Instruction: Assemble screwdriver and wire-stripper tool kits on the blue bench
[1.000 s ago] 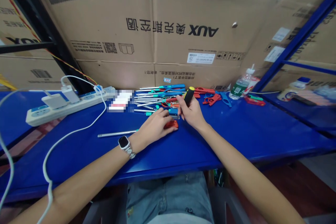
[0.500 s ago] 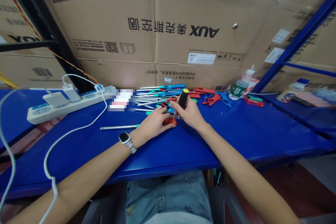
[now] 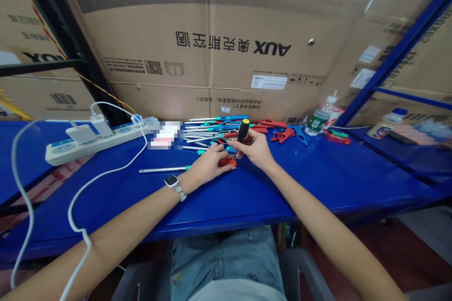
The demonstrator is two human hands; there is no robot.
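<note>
My right hand (image 3: 257, 148) is closed around a screwdriver (image 3: 243, 130) with a black handle and yellow cap. The screwdriver stands nearly upright, and its tip is hidden behind my fingers. My left hand (image 3: 209, 165) holds down a red-handled tool (image 3: 228, 162) on the blue table. This tool's long silver tube (image 3: 164, 169) and teal collar stick out to the left from beneath that hand. Just behind both hands lies a heap of similar silver-tubed tools (image 3: 201, 128) with red and blue handles. Loose red handle parts (image 3: 282, 134) and blue handle parts (image 3: 301, 134) lie to its right.
A white power strip (image 3: 102, 140) with plugged-in chargers is at the left, its white cable (image 3: 102, 176) looping over the blue table (image 3: 335, 178). A green-labelled bottle (image 3: 318, 121) stands back right. Behind rises a large cardboard box (image 3: 219, 14). A white bottle (image 3: 388, 123) is farther right.
The view has shifted slightly, so the surroundings appear moved a little. Both hands keep their grips, and the screwdriver remains nearly upright over the red-handled tool.
</note>
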